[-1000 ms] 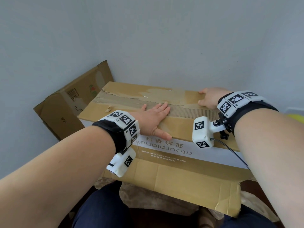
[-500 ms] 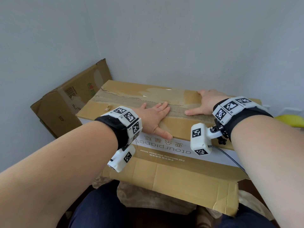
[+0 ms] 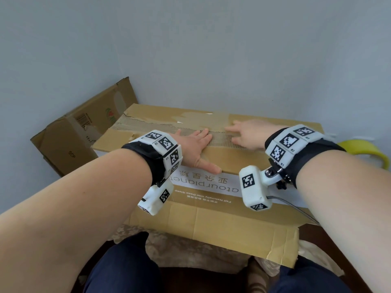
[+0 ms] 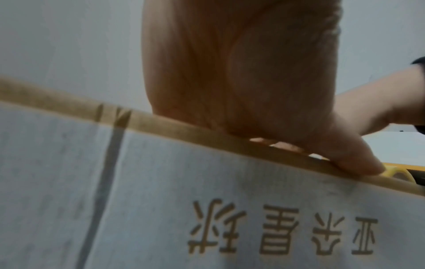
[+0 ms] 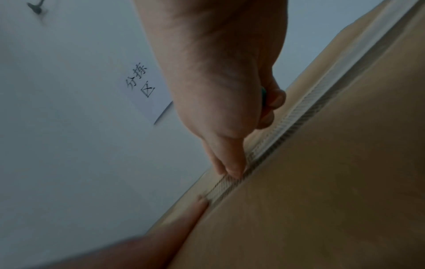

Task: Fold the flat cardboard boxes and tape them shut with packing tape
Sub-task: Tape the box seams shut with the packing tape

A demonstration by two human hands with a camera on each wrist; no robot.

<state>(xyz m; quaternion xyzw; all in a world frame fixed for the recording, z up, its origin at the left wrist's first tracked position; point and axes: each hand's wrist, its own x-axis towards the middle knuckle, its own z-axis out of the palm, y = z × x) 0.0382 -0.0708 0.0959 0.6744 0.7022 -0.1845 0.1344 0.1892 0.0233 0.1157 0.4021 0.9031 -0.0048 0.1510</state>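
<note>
The right hand [image 5: 220, 94] reaches from the top centre, its fingertip [image 5: 233, 169] on the box [image 5: 322, 191] seam; a label [image 5: 142, 85] sits upper left.

Brown corrugated cardboard box [image 3: 224, 227], white printed band with tan lettering; yellow tape roll [image 3: 368, 152]; white wrist cuffs [image 3: 167, 149] with black-and-white square markers; pale grey wall [image 3: 211, 49].

Soft even daylight in the head view; both wrist views dim, blurred.
</note>
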